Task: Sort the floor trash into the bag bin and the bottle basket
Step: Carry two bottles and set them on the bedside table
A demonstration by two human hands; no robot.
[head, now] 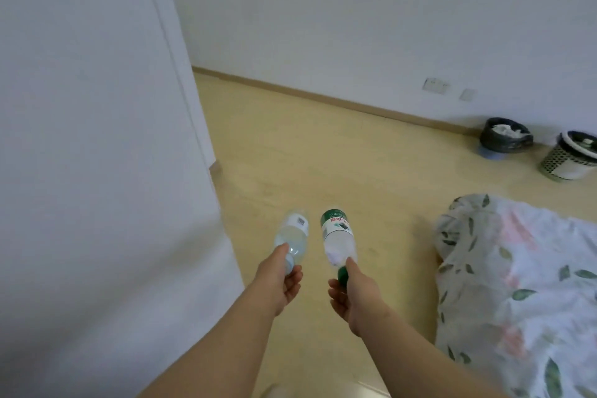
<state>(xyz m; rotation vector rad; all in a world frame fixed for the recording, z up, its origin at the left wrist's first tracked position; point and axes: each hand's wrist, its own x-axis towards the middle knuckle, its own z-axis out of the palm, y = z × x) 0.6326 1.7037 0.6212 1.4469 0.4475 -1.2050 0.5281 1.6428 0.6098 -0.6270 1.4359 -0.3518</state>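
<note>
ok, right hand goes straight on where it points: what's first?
Looks free: beyond the right hand and its bottle, only bare floor up to the far wall. Bin and basket sit off right. Depth unclear.

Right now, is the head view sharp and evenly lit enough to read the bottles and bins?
Head view: soft even light, no glare; wide-angle bend bows the wall edge; slight blur leaves labels on the clear bottle and green-capped bottle unreadable; bag bin and bottle basket, far right, small but distinguishable.

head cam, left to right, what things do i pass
white wall panel → clear bottle in the left hand → green-label bottle in the right hand → black-bagged bin → perforated basket
</note>
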